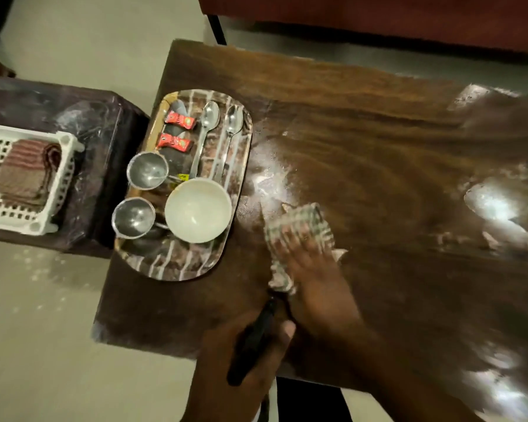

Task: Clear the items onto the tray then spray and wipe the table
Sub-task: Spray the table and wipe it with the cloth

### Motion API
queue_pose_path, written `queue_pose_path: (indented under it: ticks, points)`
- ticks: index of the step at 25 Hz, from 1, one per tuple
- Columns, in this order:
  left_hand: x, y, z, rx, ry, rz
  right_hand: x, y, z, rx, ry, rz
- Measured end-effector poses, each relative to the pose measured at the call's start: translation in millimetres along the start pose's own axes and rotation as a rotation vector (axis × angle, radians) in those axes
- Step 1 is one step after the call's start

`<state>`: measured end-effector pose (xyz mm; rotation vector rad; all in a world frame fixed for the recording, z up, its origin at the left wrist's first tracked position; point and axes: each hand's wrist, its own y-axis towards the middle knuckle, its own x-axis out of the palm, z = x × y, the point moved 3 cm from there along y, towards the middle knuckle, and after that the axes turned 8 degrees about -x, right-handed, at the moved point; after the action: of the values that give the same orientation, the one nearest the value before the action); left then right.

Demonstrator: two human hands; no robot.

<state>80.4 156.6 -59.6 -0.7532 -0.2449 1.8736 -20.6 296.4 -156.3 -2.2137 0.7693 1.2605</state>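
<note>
Right hand [310, 257] lies flat, fingers spread, pressed on a checked cloth [299, 229] on the wooden counter [378, 141]. Cloth sits just right of the tray [177, 269], near the counter's front half. Motion blur over hand and cloth; finer detail not readable.

Left hand [250, 345] at the near counter edge, fingers wrapped around a dark slender object [253, 339]. Possibly the spray bottle's trigger or neck, but the blur leaves that uncertain. Its tip points toward the cloth.

Tray: patterned, rounded rectangle, on the left end of the counter. Contents:
- white bowl [198, 210], upright, near end, right side;
- two small steel cups, one [134, 217] beside the bowl on its left, the other [148, 169] just beyond it;
- two steel spoons, left one [205, 132] and right one [229, 138], lying side by side, bowls of the spoons toward the far end;
- two red sachets, far one [180, 119] and near one [174, 143], at the far left corner. Printed lettering begins "Clo" on each; the rest is too small to read. A round green-and-yellow mark shows at one end of each.

Counter surface shows pale streaks and glare patches toward the right.

Left of the counter: a dark lower stand [73, 117] carrying a white perforated basket [28, 214] with a folded brown striped towel [25, 172] inside. Pale floor [58, 330] below. A reddish-brown surface [378, 13] crosses the top of the view.
</note>
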Motion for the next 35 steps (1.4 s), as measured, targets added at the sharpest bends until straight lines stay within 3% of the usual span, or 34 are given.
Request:
queue_pose_path:
  ticks: [3,6,8,10,12,14,16,19,21,23,26,29,31,33,35]
  points:
    - [-22,-34,-25,0.01,0.094,-0.12,36,-45,-52,-0.353,-0.072,-0.197]
    - [-36,-55,-35,-0.032,0.007,-0.235,25,-98,-30,-0.403,-0.133,-0.263]
    - [-35,-57,-39,-0.139,-0.125,-0.314,9,-134,1,-0.186,-0.071,-0.171]
    - [-32,-60,-42,-0.25,-0.233,-0.364,5,-163,10,0.16,0.026,0.066]
    - [-27,-64,-42,-0.233,-0.237,-0.346,24,-167,-11,0.524,0.109,0.305]
    - [-23,-70,-45,-0.171,-0.223,-0.297,52,-149,-54,0.677,0.135,0.371]
    - [-25,-76,-44,-0.12,-0.217,-0.237,75,-122,-101,0.564,0.128,0.319]
    - [-34,-78,-44,-0.073,-0.157,-0.145,96,-107,-140,0.202,0.055,0.183]
    - [-42,-77,-46,-0.063,-0.098,-0.117,94,-117,-133,-0.028,0.03,0.061]
    - [-48,-73,-52,-0.074,-0.074,-0.141,78,-142,-106,-0.134,-0.035,-0.072]
    - [-53,-70,-65,-0.133,-0.1,-0.275,48,-187,-56,0.019,-0.051,-0.088]
    - [-51,-74,-75,-0.179,-0.165,-0.418,37,-199,-48,0.385,0.105,0.112]
    - [-49,-77,-73,-0.181,-0.162,-0.415,53,-181,-66,0.527,0.167,0.171]
    - [-52,-78,-71,-0.19,-0.133,-0.301,72,-154,-93,0.475,0.177,0.138]
    - [-61,-74,-69,-0.127,-0.074,-0.162,79,-126,-116,0.276,0.169,0.077]
